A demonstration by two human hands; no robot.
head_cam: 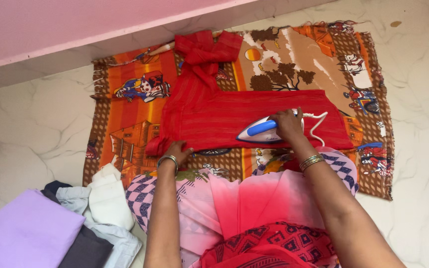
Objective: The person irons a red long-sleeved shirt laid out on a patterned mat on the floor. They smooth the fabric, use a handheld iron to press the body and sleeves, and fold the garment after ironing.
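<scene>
While spread flat across the printed orange cloth (125, 124) on the pale marble floor (26, 134), lies soft and thin, this red garment (234, 116), its far end bunched toward the pink wall (50, 25). Looks light, limp, apt to wrinkle or slide under a push; best held at a hem or edge, pressed flat. Pinned at its near-left corner by the left hand (177, 150), fingers together and flat on the fabric, clamped on nothing. Gripped by the right hand (288, 124): a white iron with a blue handle (264, 130), fingers wrapped shut around that handle, soleplate resting on the garment's right half. Judged hard, fairly heavy, hot underneath; safe only by the handle. Trailing off to the right, a white cord (316, 124). Stacked at the near left on the floor, folded clothes (50, 228) in lilac, dark grey, pale blue and white. No packages, labels or signs visible; only pictured figures, trees and houses on the orange cloth.
</scene>
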